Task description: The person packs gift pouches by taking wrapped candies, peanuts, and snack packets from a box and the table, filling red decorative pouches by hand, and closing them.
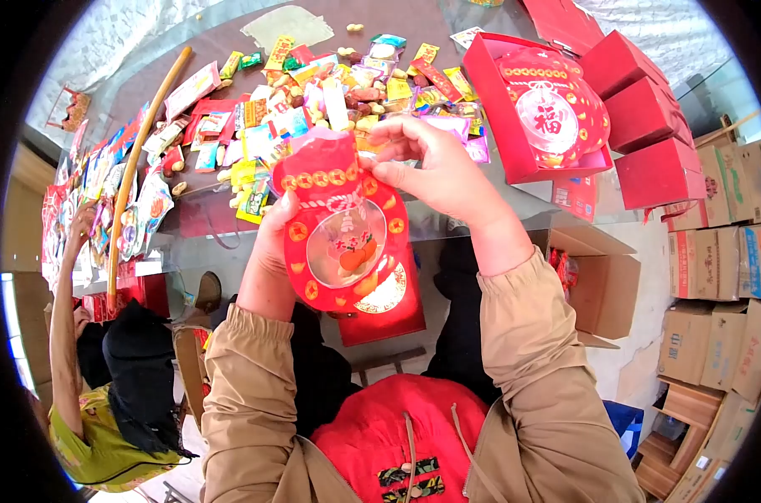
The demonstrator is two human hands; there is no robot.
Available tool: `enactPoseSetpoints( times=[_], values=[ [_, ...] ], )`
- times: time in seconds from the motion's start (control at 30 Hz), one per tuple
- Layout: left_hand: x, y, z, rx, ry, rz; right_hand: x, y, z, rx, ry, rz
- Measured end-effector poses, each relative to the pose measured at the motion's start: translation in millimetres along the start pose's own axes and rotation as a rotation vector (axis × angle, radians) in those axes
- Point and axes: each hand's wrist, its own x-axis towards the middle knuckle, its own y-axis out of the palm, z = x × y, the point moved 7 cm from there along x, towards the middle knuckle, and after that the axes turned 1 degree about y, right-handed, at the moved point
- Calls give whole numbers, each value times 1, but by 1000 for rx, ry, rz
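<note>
A red gift pouch (301, 281) with gold coin prints and a clear round window hangs upright in front of me. My left hand (270, 247) is closed on its left edge, thumb at the front. At the pouch's upper right corner, my right hand (439, 168) has its fingers curled together; what lies between the fingertips is too small to make out. Just behind the pouch's mouth spreads a pile of wrapped sweets and peanuts (313, 105). Below the pouch, a red box (389, 327) shows in part near my lap.
An open red box (493, 117) holding similar pouches stands right of the pile, beside several stacked red boxes (653, 121). A wooden stick (137, 159) divides the table's left side. Another person's arm (64, 310) reaches in there. Cardboard cartons (716, 264) line the right.
</note>
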Motion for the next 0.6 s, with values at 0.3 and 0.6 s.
enactPoseSetpoints(
  times=[0.3,0.6],
  values=[
    [14,6,-15,240,154,183,6,8,-20,-101,197,-91],
    [11,-22,-17,90,107,68,9,6,-15,-61,105,-133]
  ],
)
